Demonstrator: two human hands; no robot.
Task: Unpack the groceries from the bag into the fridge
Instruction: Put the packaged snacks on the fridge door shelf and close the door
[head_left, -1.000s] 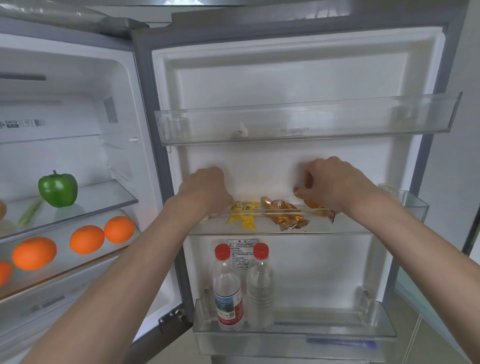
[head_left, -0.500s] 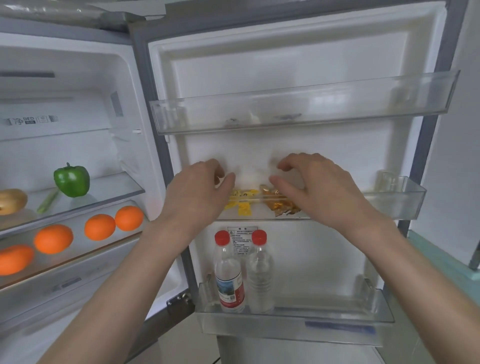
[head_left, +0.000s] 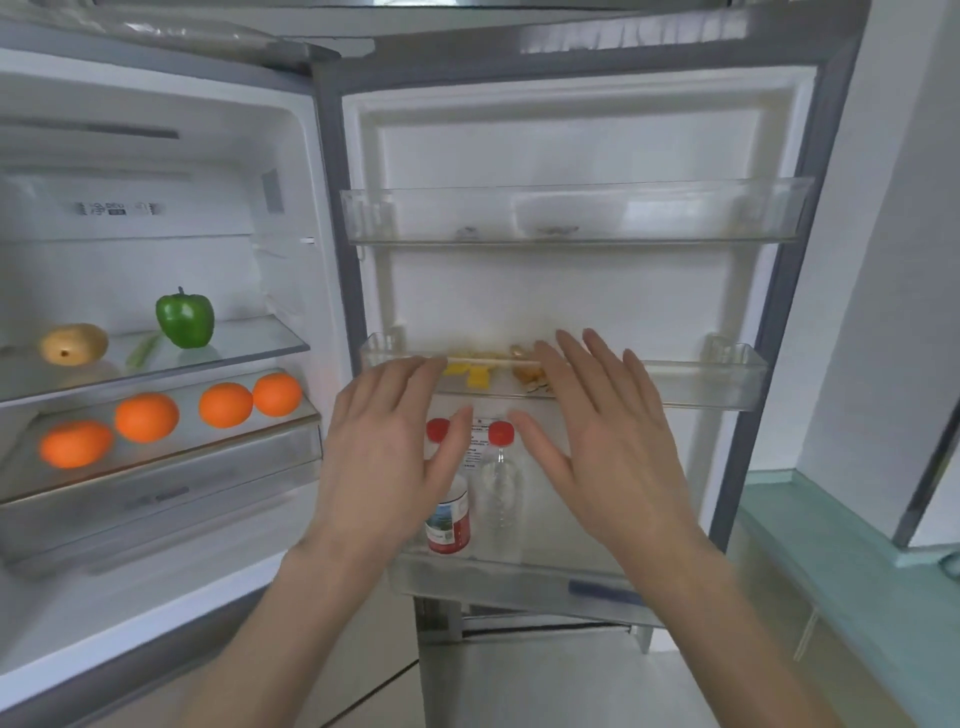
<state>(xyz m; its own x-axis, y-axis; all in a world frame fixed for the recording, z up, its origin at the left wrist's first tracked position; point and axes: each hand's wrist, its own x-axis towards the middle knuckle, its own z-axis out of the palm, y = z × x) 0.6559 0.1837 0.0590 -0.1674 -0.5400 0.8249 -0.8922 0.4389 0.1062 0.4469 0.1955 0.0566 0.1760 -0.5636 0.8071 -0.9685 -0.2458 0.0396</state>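
Note:
The fridge stands open with its door (head_left: 571, 291) swung out in front of me. Yellow and brown snack packets (head_left: 480, 371) lie in the middle door bin (head_left: 717, 379). Two red-capped water bottles (head_left: 498, 483) stand in the lower door bin (head_left: 519, 582). My left hand (head_left: 389, 457) and my right hand (head_left: 608, 441) hover in front of the door, just below the middle bin, both empty with fingers spread. The grocery bag is out of view.
Inside the fridge, a green pepper (head_left: 185, 319) and a pear (head_left: 74, 344) sit on a glass shelf (head_left: 249, 345); several oranges (head_left: 148, 417) lie on the shelf below. The top door bin (head_left: 571, 218) is nearly bare. A pale green counter (head_left: 831, 571) is at right.
Both hands have let go of the snack packets in the middle bin and drawn back toward me and downward, fingers opening. The view has shifted back from the door.

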